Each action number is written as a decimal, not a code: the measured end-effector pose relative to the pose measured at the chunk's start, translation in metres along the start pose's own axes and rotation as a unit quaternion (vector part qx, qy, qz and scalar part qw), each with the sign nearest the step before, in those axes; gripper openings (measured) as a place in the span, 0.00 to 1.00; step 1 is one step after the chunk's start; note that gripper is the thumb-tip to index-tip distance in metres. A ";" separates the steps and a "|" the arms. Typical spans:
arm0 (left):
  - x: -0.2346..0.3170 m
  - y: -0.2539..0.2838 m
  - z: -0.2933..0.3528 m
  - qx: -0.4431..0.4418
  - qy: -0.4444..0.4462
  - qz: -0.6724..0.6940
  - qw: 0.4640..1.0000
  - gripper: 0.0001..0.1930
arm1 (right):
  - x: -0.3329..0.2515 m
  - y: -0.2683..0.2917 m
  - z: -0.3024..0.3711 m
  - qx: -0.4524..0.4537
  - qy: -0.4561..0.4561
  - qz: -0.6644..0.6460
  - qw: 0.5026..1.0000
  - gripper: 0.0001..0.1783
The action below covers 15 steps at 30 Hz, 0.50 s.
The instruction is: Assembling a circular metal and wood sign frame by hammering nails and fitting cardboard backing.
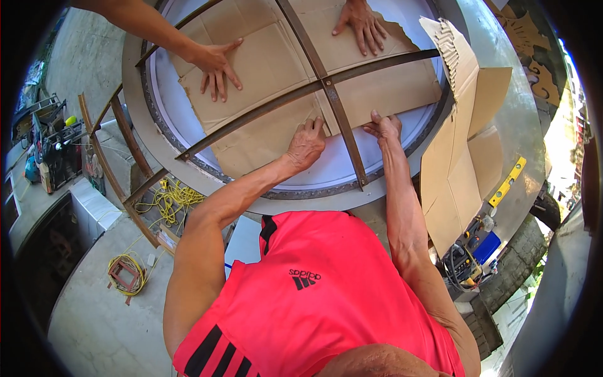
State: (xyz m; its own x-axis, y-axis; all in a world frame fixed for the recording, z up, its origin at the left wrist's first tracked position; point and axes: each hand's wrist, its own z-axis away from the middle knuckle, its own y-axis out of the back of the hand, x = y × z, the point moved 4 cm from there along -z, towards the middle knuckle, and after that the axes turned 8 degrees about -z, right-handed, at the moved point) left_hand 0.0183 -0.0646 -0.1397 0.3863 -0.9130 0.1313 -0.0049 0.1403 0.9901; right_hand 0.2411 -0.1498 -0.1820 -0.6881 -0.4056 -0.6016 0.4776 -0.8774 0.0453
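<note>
A flat sheet of brown cardboard [270,75] lies inside a big round metal frame [141,119], under two crossed rusty steel bars [326,85]. My left hand [306,143] presses on the cardboard's near edge, fingers bent, just left of the near bar. My right hand [384,127] grips the cardboard's edge just right of that bar. Across from me, another person's two hands [217,63] [362,24] lie flat on the far part of the sheet.
A folded cardboard box [461,151] lies on the ring's right side, beside a yellow spirit level [507,182]. Lower right are a blue machine with cables [471,251] and a tyre [512,270]. Yellow cord [169,198] and a cord reel [129,273] lie at left.
</note>
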 end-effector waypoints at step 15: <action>0.001 0.023 0.006 -0.013 0.013 0.065 0.998 0.31 | -0.045 0.017 0.178 -0.104 0.351 0.175 0.914 0.14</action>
State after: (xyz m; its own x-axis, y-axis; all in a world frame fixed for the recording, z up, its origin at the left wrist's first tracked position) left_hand 0.0130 -0.0647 -0.1164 0.4069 -0.8765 0.2573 -0.0329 0.2674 0.9630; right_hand 0.1823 -0.1920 -0.0121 0.0115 -0.3248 -0.9457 0.7452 -0.6278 0.2247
